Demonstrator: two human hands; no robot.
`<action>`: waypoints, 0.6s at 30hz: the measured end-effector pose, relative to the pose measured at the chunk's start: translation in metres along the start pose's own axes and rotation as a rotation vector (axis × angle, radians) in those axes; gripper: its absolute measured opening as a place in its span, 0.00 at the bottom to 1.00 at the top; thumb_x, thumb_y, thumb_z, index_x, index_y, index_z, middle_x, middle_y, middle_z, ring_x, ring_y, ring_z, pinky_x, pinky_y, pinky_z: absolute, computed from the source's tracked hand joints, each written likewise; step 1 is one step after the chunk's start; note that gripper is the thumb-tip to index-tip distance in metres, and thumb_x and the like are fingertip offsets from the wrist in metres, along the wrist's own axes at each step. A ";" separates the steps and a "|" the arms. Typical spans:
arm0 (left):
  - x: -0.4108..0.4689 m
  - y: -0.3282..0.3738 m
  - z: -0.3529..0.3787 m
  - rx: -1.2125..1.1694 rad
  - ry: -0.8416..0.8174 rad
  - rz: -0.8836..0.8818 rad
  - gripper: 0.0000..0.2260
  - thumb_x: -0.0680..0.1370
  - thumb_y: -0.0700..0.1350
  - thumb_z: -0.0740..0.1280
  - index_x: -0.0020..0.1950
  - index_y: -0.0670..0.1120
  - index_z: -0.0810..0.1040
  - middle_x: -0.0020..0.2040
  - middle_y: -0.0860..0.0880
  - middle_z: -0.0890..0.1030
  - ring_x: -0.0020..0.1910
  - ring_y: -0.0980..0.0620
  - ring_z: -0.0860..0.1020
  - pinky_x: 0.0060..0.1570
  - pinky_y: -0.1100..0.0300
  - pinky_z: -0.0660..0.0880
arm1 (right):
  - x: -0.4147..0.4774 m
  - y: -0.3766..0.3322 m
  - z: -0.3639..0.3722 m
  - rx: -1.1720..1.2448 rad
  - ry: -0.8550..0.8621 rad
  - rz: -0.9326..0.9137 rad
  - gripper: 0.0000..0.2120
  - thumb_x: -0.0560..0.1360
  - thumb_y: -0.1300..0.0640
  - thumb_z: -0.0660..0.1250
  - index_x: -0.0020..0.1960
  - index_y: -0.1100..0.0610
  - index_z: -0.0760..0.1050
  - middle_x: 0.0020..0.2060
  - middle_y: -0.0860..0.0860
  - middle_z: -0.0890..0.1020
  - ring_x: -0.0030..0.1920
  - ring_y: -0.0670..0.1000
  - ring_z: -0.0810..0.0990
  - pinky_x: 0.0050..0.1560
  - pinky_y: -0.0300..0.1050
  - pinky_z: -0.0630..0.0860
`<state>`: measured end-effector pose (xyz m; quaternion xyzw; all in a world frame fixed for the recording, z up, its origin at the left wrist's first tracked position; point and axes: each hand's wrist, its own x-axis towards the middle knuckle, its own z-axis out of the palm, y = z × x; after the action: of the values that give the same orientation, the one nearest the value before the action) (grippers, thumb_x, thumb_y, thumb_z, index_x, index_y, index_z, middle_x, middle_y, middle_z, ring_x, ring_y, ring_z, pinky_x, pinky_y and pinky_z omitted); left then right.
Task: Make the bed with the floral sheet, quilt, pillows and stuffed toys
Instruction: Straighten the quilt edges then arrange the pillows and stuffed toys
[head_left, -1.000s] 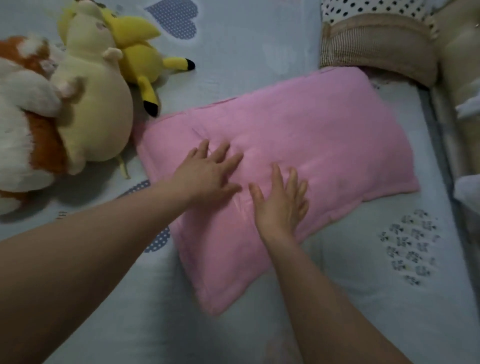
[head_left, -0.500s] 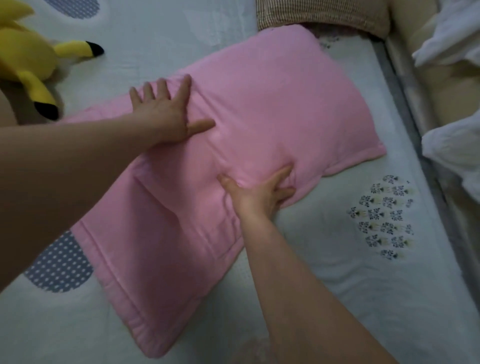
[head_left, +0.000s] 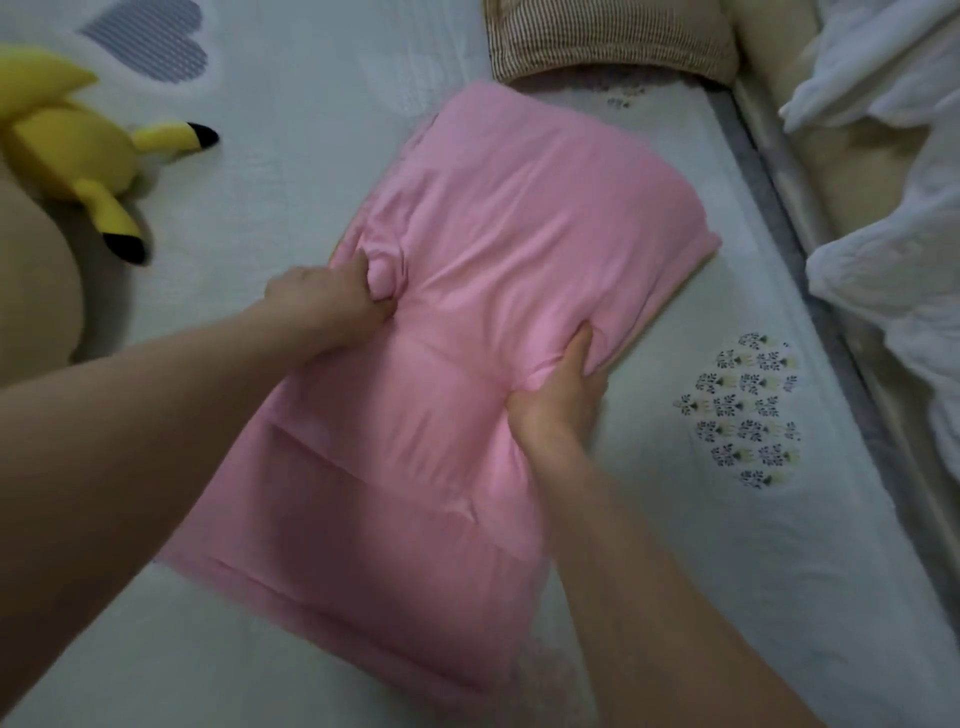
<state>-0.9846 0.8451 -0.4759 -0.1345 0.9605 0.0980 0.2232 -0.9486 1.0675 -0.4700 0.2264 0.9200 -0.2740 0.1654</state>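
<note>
Both hands now bunch the pink pillow (head_left: 467, 332), no longer flat on it. Left hand (head_left: 332, 301) and right hand (head_left: 558, 395) each grip fabric. Yellow stuffed toy (head_left: 78, 156) lies well apart on the bed (head_left: 701, 545).

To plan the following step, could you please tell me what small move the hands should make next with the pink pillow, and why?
Probably lift the soft pink pillow and turn it square with the striped tan cushion. The left hand and right hand each grip a bunched side of it; it lies askew on the pale sheet.

Bare sheet (head_left: 311, 218) between pillow (head_left: 467, 322) and toy (head_left: 78, 150)
</note>
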 end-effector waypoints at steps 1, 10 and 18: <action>-0.022 0.001 0.008 -0.032 -0.037 -0.001 0.30 0.78 0.62 0.58 0.76 0.50 0.56 0.73 0.37 0.66 0.65 0.35 0.73 0.64 0.46 0.69 | -0.010 0.006 -0.013 -0.042 0.015 -0.023 0.45 0.73 0.59 0.68 0.79 0.44 0.43 0.70 0.62 0.61 0.65 0.65 0.69 0.64 0.49 0.67; -0.206 0.013 0.082 -0.088 -0.291 -0.119 0.35 0.82 0.60 0.53 0.79 0.39 0.44 0.69 0.38 0.71 0.64 0.37 0.74 0.61 0.49 0.69 | -0.087 0.081 -0.032 -0.333 -0.090 -0.025 0.43 0.73 0.53 0.70 0.77 0.37 0.46 0.63 0.57 0.65 0.61 0.62 0.70 0.59 0.53 0.70; -0.207 -0.001 0.085 -0.282 -0.080 -0.246 0.43 0.76 0.68 0.58 0.79 0.49 0.39 0.76 0.42 0.53 0.72 0.36 0.59 0.66 0.35 0.62 | -0.092 0.086 -0.027 -0.237 -0.128 0.012 0.39 0.73 0.52 0.65 0.77 0.41 0.47 0.69 0.59 0.62 0.68 0.63 0.65 0.65 0.59 0.65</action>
<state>-0.7711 0.9102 -0.4570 -0.2771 0.9038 0.2089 0.2504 -0.8327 1.1174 -0.4459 0.1929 0.9320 -0.1765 0.2510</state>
